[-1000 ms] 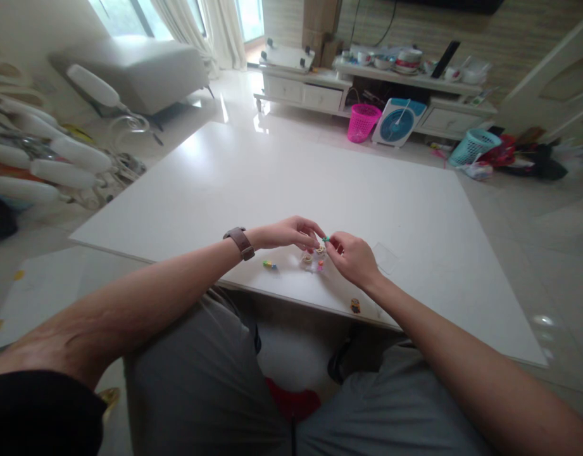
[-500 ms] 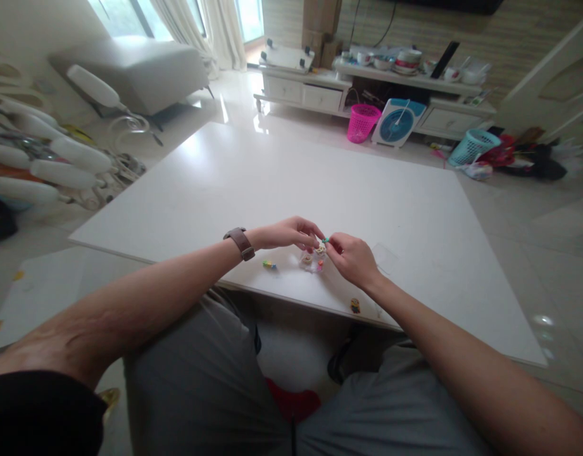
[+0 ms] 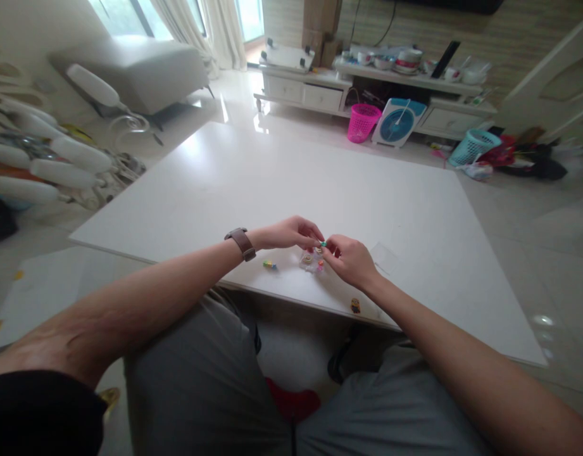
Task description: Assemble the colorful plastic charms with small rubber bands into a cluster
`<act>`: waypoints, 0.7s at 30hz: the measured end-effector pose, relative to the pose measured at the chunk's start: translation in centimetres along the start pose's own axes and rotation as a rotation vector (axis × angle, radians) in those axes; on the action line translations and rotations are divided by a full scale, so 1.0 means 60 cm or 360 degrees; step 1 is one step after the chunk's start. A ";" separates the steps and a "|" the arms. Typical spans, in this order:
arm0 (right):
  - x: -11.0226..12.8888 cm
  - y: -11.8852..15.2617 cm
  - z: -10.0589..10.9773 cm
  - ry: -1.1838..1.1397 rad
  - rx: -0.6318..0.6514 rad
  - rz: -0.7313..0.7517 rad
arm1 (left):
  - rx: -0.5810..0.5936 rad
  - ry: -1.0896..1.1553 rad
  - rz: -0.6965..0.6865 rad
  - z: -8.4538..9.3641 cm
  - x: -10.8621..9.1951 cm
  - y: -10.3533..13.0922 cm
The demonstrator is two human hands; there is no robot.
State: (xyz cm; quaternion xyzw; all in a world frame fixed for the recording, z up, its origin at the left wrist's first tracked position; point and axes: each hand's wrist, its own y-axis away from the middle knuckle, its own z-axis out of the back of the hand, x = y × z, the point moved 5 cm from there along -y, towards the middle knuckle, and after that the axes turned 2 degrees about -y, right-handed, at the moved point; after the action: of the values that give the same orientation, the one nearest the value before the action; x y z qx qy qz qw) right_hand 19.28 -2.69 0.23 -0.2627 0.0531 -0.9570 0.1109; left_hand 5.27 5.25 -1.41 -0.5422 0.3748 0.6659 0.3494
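Note:
My left hand (image 3: 295,233), with a brown-strapped watch at its wrist, reaches in from the left. Its thumb and fingers close on a tiny green piece (image 3: 323,244). From the other side my right hand (image 3: 352,258) pinches the same piece; its exact kind is too small to make out. Just below the fingertips sits a small clear plastic box (image 3: 310,268), partly covered by my hands. Beige coiled bits (image 3: 307,259) and a pink-orange piece (image 3: 321,263) show in it. To the left lies a small yellow, green and blue piece (image 3: 269,265).
A yellow cartoon figure (image 3: 355,306) lies near the front edge of the white table (image 3: 282,177). Right of my right hand is a flat clear lid (image 3: 386,258). Beyond the table stand a pink basket (image 3: 363,123) and a blue-and-white fan (image 3: 398,122).
My left fingertips have come together onto the green piece, which has shifted slightly down and left. My right hand has moved a little left with it.

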 end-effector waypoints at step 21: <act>0.010 0.002 0.002 -0.0254 -0.0054 0.0189 | -0.0005 -0.0029 0.0083 -0.011 0.012 -0.005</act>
State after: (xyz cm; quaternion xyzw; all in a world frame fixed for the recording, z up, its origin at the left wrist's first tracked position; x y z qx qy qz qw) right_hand 18.86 -2.93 0.64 -0.3365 0.0759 -0.9236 0.1670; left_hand 5.73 4.87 -2.27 -0.5267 0.3844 0.6804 0.3345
